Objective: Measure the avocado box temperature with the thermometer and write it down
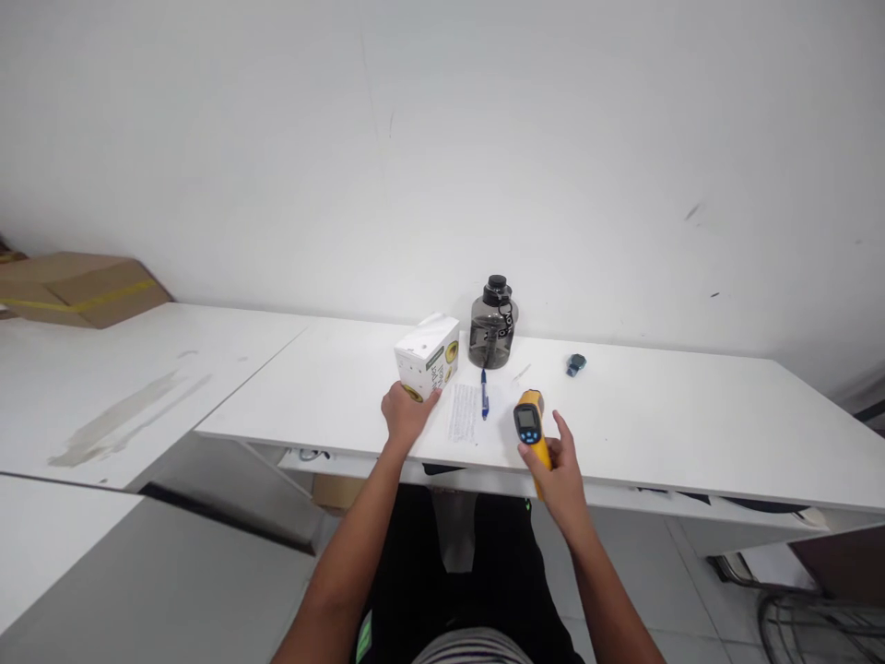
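My left hand [405, 415] grips the lower near side of a white carton [427, 343] printed with avocado halves, which is turned at an angle on the white desk. Some of the carton's lettering is covered by my fingers. In my right hand [561, 468] is a yellow and black infrared thermometer [529, 420], held by its handle over the desk's front edge, its small screen and blue buttons facing me. Between the two hands lie a handwritten sheet of paper [463, 417] and a blue pen [485, 395].
A dark translucent water jug [491, 332] stands behind the pen. Right of it is a small dark watch-like item [575, 365]. A taped cardboard box [87, 288] sits at far left. An open shelf [498, 480] runs under the desk [691, 415], against the wall.
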`<action>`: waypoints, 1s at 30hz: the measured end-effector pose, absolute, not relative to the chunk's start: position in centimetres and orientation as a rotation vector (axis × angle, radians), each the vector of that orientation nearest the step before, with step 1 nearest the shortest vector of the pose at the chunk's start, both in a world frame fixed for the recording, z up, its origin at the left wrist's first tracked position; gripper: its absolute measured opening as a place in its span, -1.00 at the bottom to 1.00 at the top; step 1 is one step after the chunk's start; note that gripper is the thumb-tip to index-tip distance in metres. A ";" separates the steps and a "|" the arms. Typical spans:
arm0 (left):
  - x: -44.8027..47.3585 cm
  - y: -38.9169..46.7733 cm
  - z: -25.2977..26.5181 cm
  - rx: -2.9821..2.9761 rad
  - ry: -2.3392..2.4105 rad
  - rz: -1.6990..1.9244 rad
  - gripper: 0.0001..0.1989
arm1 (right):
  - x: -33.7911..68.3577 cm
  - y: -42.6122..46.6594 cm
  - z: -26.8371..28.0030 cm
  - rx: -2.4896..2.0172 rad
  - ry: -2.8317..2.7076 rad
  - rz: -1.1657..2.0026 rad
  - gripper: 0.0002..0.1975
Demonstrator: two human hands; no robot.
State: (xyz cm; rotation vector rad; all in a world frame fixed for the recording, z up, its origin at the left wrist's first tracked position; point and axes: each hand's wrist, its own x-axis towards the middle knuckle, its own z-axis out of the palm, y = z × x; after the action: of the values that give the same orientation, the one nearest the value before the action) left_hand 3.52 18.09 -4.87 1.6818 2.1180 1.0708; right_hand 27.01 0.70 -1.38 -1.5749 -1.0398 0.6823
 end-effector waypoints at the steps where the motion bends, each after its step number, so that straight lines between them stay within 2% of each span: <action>1: 3.5 18.1 -4.9 1.681 2.118 1.068 -0.41 | 28.1 1.4 -1.7 -1.673 -1.118 0.587 -0.21; 4: 3.5 18.0 -4.8 1.684 2.110 1.066 -0.42 | 30.9 3.5 -2.2 -2.042 -1.412 0.222 -0.43; 8: 3.4 17.9 -4.7 1.690 2.090 1.081 -0.45 | 32.7 5.6 -2.4 -2.384 -1.636 -0.043 -0.48; 14: 3.4 17.7 -4.8 1.695 2.058 1.083 -0.47 | 33.5 7.3 -3.1 -2.471 -1.662 -0.060 -0.47; 20: 3.3 17.9 -5.0 1.704 2.063 1.093 -0.46 | 32.0 8.5 -2.6 -2.305 -1.734 -0.368 -0.50; 22: 3.4 18.0 -5.0 1.705 2.063 1.090 -0.45 | 30.8 9.5 -2.1 -2.123 -1.873 -0.325 -0.52; 25: 3.4 18.1 -4.9 1.689 2.067 1.091 -0.45 | 29.2 12.2 -1.5 -1.925 -2.023 0.004 -0.53; 27: 3.4 18.1 -4.9 1.682 2.063 1.103 -0.45 | 28.3 14.4 -1.4 -1.900 -2.002 0.209 -0.52; 30: 3.4 18.0 -4.8 1.688 2.027 1.105 -0.43 | 27.2 17.2 -1.8 -1.902 -1.956 0.294 -0.54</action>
State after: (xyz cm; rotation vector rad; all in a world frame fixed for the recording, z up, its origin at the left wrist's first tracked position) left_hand 3.42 18.00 -4.83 1.6885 2.0268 1.1047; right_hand 27.24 17.20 -1.75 -1.9024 -1.9562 0.2942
